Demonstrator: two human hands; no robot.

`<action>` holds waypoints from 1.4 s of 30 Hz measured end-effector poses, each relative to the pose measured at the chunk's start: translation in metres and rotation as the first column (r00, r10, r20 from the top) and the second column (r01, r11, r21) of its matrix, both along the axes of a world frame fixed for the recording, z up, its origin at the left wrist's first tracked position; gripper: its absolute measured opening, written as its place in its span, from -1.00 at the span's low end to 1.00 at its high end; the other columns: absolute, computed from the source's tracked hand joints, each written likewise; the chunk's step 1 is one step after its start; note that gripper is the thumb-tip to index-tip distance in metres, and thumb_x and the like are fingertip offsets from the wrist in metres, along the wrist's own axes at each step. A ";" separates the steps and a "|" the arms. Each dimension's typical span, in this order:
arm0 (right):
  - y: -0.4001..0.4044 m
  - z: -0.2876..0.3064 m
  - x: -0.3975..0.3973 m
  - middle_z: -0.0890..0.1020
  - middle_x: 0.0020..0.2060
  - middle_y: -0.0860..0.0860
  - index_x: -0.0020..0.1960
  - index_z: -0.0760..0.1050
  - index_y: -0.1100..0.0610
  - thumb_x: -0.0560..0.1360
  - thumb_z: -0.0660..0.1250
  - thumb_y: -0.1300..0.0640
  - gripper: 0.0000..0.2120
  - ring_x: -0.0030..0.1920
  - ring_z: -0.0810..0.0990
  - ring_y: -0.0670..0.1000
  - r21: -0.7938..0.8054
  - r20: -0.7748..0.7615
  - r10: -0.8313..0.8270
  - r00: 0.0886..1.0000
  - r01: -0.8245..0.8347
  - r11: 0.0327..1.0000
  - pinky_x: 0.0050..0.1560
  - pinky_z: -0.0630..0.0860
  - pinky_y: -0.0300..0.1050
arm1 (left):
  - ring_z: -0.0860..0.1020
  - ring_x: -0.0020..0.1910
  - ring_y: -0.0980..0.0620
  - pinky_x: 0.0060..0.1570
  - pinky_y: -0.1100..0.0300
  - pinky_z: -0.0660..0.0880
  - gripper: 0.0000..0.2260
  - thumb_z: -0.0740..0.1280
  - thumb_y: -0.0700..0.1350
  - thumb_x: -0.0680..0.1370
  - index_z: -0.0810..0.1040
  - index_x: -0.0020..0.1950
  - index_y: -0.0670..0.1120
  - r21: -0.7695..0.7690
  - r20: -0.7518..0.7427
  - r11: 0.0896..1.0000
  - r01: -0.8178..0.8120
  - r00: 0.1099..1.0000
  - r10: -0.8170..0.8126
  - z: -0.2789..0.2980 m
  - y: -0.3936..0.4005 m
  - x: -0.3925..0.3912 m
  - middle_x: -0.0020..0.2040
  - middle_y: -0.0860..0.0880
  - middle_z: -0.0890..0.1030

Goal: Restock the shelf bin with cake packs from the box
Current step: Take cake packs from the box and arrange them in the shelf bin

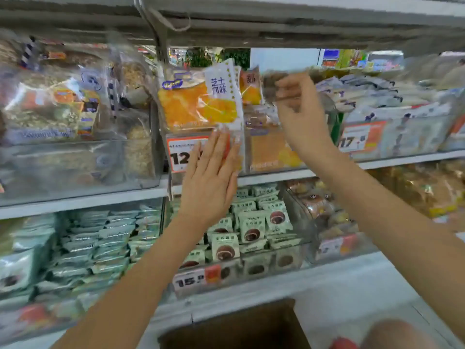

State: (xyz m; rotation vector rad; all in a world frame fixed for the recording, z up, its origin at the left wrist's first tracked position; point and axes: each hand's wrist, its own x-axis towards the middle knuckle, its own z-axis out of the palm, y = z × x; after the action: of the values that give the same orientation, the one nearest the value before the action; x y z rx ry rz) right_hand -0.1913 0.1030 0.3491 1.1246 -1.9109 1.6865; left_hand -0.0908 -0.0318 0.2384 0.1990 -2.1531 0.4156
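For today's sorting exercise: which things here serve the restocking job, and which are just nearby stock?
Job: yellow cake pack, clear shelf bin, cardboard box, left hand, right hand.
Nearby: green-wrapped snacks, price tag.

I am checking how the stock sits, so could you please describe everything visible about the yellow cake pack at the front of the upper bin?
The yellow cake pack is a clear, glossy plastic wrapper showing orange-yellow cake, with a white side panel bearing purple characters and a blue logo at its top left. It stands roughly upright, facing out, at the front of the clear shelf bin, above the price tag. The left hand presses straight fingers against its lower edge. Similar packs stand behind it.
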 end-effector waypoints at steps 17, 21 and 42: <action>0.077 -0.409 0.112 0.55 0.01 -0.02 0.06 0.50 0.07 0.57 0.20 0.20 -0.86 -0.02 0.53 -0.06 0.752 0.555 -0.052 0.830 -0.474 0.458 -0.13 0.44 -0.34 | 0.54 0.09 -0.06 -0.04 0.09 0.46 -0.44 0.12 -0.14 0.61 -0.04 0.57 0.00 0.593 0.743 0.627 -0.505 0.644 -0.184 -0.333 0.096 0.171 0.30 -0.05 0.48; 0.049 -0.477 0.142 0.55 -0.15 0.10 -0.13 0.50 0.16 0.57 0.19 0.14 -0.84 -0.10 0.52 0.10 0.717 0.697 -0.189 0.692 -0.679 0.159 -0.28 0.36 -0.16 | 0.57 0.04 -0.11 -0.15 0.09 0.43 -0.66 0.10 -0.18 0.61 0.31 0.39 -0.01 0.567 0.823 0.414 -0.713 0.516 -0.237 -0.371 0.103 0.192 0.15 -0.09 0.56; -0.001 -0.562 0.183 0.53 0.09 0.14 0.26 0.35 0.23 0.52 0.33 0.16 -0.64 0.08 0.58 0.14 0.613 0.736 -0.668 0.108 -0.525 0.591 0.00 0.56 -0.09 | 0.43 0.25 -0.11 0.20 0.01 0.45 -0.56 0.17 -0.25 0.57 0.26 0.45 -0.05 0.534 0.835 0.258 -0.805 0.454 -0.313 -0.391 0.103 0.213 0.40 -0.09 0.31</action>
State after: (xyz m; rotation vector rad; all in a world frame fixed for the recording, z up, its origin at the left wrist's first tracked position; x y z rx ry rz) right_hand -0.0081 0.1018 -0.2134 -0.5787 -3.8520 1.4511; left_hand 0.1224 0.0714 -0.1530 1.4718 -3.1108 -0.9880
